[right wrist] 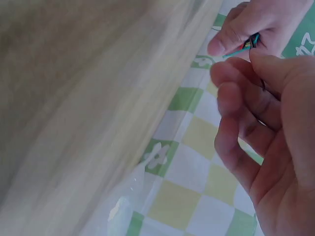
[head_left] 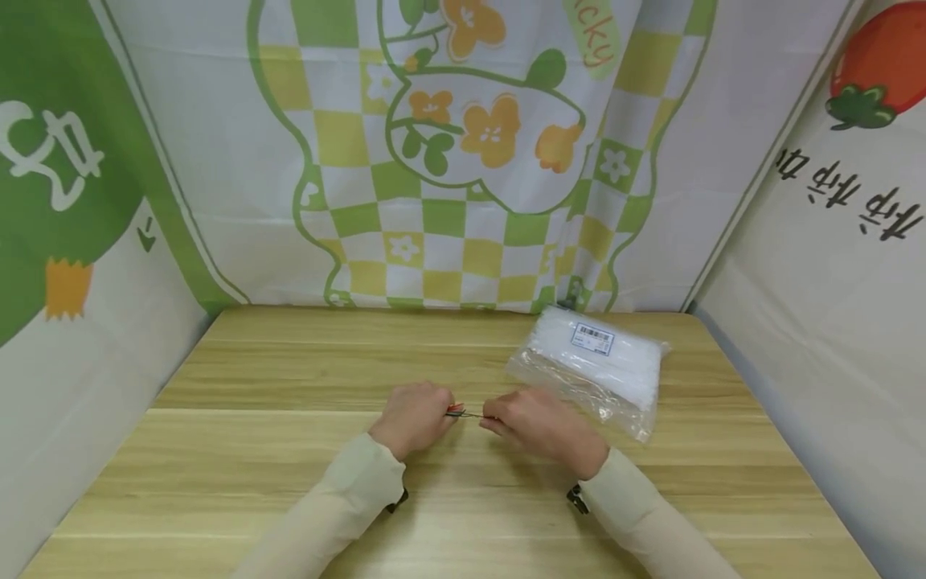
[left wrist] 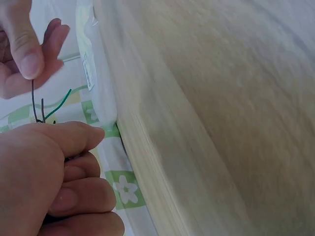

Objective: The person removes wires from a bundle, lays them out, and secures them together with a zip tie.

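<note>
Over the wood-grain table [head_left: 181,482], the left hand [head_left: 415,420] clasps thin coloured wires [head_left: 455,409] jutting toward three o'clock, the right hand [head_left: 538,426] pinching one dark strand [left wrist: 33,98]; probably light, bendy and slick, they suit fingertip holds near their tips.

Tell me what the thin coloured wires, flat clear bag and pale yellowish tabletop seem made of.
Thin coloured wires: probably metal in smooth plastic, judging by their solid green and dark colours. Flat clear bag: glossy plastic film, by its highlights and creases. Pale yellowish tabletop: wood or laminate, faintly satin; banded grain fits both.
</note>
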A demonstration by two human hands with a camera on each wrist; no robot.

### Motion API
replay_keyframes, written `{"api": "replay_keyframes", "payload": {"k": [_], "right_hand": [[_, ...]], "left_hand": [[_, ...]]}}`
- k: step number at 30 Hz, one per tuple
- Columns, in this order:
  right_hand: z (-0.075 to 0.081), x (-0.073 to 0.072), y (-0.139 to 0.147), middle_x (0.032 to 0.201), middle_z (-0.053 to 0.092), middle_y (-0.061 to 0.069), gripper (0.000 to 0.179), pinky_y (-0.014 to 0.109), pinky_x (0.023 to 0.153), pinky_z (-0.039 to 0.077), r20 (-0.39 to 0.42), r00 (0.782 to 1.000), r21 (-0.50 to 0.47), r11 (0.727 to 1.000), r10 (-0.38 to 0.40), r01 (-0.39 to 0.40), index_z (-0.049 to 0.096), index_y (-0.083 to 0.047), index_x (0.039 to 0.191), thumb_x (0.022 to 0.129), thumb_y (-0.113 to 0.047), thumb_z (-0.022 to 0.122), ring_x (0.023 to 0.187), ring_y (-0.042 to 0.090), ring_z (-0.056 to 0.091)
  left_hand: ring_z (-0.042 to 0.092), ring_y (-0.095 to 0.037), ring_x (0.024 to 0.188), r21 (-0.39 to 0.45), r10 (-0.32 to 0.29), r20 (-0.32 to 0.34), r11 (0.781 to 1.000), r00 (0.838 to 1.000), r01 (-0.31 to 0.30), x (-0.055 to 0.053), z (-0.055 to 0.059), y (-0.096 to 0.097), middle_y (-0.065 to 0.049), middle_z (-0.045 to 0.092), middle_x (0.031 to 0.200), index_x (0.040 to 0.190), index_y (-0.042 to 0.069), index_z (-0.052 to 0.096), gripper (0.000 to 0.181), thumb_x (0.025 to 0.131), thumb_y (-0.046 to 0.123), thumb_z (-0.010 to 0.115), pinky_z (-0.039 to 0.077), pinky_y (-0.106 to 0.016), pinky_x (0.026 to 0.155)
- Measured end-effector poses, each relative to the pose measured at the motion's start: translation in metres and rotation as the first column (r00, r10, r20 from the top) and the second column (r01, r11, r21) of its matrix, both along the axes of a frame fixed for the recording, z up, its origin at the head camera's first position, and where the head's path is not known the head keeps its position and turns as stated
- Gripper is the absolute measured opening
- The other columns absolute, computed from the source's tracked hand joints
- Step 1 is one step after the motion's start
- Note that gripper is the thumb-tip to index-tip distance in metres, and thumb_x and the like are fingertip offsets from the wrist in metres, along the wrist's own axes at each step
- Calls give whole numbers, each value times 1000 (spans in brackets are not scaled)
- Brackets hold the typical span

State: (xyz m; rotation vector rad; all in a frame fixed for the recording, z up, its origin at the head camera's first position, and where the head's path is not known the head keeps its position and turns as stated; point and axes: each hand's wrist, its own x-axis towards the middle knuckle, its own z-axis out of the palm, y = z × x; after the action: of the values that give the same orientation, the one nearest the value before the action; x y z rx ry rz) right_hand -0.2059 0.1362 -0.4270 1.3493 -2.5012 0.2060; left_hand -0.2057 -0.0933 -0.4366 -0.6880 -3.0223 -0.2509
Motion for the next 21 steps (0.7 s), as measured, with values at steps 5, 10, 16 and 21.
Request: {"api": "replay_keyframes", "payload": {"k": [5,10,16,21], "right_hand": [[0,1,-4,69,67,-9,22,22,54,46,-1,1000,-29,999,25,-25,64,-17,82,103,-24,71,56,2,51],[4,1,-3,61,59,-9,25,24,49,41,-64,997,-32,999,33,-35,62,-16,79,101,-22,72,52,3,41],[5,-2,4,60,58,-10,25,24,48,40,-79,997,-27,999,23,-25,61,-18,78,99,-19,74,52,3,39],[5,-5,11,59,56,-12,28,24,47,38,-88,996,-36,999,-3,0,60,-19,75,97,-17,77,51,2,38]], "left_hand": [[40,-13,57,25,-26,0,999,1000,26,3,0,3,6,43,61,61,21,48,49,104,34,67,39,-33,52],[34,-11,56,38,-72,-28,997,997,73,3,-2,0,9,34,60,60,23,39,53,105,32,65,33,-29,53],[37,-10,57,40,-66,30,997,997,65,5,-1,-7,8,40,61,65,20,52,41,103,27,68,32,-27,54],[39,-12,58,41,-45,56,998,997,43,3,2,-10,8,41,61,68,20,57,38,103,28,69,31,-28,52]]}}
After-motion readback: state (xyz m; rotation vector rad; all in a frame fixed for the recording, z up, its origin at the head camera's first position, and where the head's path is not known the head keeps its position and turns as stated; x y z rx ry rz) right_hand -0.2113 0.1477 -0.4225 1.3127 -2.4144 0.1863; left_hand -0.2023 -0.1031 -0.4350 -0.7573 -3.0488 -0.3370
